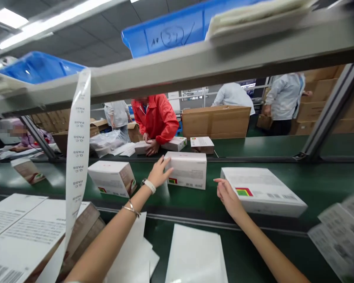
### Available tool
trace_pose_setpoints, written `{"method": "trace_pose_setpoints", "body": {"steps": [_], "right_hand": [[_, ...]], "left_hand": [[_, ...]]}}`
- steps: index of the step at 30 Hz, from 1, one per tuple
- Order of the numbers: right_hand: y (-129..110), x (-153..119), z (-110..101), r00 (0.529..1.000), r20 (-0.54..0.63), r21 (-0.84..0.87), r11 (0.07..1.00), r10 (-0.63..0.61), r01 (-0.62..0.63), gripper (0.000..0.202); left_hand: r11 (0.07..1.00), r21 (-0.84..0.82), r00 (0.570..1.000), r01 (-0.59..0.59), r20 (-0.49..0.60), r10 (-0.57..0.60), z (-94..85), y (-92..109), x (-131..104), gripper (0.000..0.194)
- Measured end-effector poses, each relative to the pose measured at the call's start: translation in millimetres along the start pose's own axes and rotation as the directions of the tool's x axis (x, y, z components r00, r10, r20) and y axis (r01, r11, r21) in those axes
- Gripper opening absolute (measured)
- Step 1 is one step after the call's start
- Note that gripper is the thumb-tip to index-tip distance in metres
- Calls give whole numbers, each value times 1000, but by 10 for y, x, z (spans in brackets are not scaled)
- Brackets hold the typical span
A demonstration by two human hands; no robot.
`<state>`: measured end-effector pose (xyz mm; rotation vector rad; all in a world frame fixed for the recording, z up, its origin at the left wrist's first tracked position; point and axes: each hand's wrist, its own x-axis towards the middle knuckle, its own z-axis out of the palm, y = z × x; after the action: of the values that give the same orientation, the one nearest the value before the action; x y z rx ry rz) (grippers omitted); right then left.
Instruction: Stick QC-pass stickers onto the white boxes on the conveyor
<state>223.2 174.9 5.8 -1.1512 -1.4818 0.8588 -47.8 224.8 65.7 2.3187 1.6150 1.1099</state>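
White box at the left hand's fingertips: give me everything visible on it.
The white box, seemingly cardboard, looks closed and stands on the green surface, its broad printed side facing the camera. That side carries fine grey print, a red, yellow and green patch at lower left and barcode-like marks along the bottom right; the print is too small to read. The top shows faint reddish marks. The left hand appears to touch its left end; the right hand is apart, to its right.
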Motion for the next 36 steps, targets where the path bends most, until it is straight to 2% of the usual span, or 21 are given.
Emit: {"method": "trace_pose_setpoints", "body": {"steps": [1, 3, 5, 6, 7, 9, 11, 12, 14, 17, 19, 22, 24, 27, 29, 30, 31, 34, 36], "right_hand": [[-19, -124, -27, 999, 36, -56, 998, -19, 21, 36], [-94, -396, -56, 981, 189, -188, 978, -49, 85, 29], [-195, -652, -46, 925, 375, -316, 932, -51, 179, 23], [-243, -760, -31, 890, 455, -365, 902, -42, 229, 20], [-286, -850, -11, 855, 518, -404, 871, -34, 279, 17], [-342, -978, 35, 791, 612, -451, 811, -23, 373, 13], [-362, -1051, 83, 734, 679, -469, 766, -5, 439, 10], [-361, -1075, 107, 711, 703, -476, 750, 10, 460, 9], [-351, -1115, 156, 680, 732, -486, 730, 41, 480, 9], [-341, -1158, 229, 663, 746, -492, 724, 64, 484, 8], [-346, -1178, 273, 672, 737, -501, 724, 71, 474, 10], [-378, -1214, 325, 711, 698, -534, 727, 91, 431, 16], [-424, -1239, 336, 720, 688, -495, 782, 86, 379, 17], [-522, -1193, 257, 671, 738, -265, 943, 66, 200, 21], [-579, -1039, 98, 652, 758, -111, 991, 38, 71, 25], [-594, -918, -17, 669, 743, -72, 997, 29, 36, 26], [-595, -776, -151, 709, 705, -59, 998, 15, 38, 26], [-508, -299, -583, 872, 489, -170, 984, 37, 53, 27], [-395, -27, -800, 918, 393, -237, 970, 45, 54, 29]], "left_hand": [[1000, 26, 1000, 16, -7, -16, -9, 48, -17, 52], [993, 120, 999, 8, -36, -4, -3, 192, -141, 55], [963, 251, 995, -99, 8, 100, 40, 389, -400, 50], [942, 277, 981, -187, 92, 168, 75, 494, -570, 46], [923, 256, 948, -287, 216, 235, 116, 593, -754, 43], [886, 132, 815, -445, 469, 340, 214, 744, -1113, 41], [870, 31, 700, -493, 607, 375, 312, 811, -1388, 41], [870, 11, 675, -493, 636, 375, 356, 816, -1481, 42], [871, 15, 668, -491, 648, 365, 429, 791, -1584, 42], [864, 58, 688, -500, 633, 355, 498, 743, -1615, 44], [862, 77, 697, -502, 626, 350, 518, 733, -1612, 45], [862, 78, 702, -501, 619, 352, 521, 740, -1613, 44], [864, 74, 708, -498, 610, 356, 512, 747, -1619, 44], [866, 72, 717, -495, 597, 360, 493, 763, -1632, 44], [868, 75, 724, -491, 589, 359, 479, 785, -1627, 44], [867, 74, 726, -493, 583, 364, 471, 800, -1612, 44], [864, 73, 728, -498, 577, 371, 462, 818, -1584, 44], [853, 78, 737, -516, 548, 396, 448, 876, -1394, 45], [852, 93, 760, -516, 509, 405, 459, 907, -1186, 45]]}}
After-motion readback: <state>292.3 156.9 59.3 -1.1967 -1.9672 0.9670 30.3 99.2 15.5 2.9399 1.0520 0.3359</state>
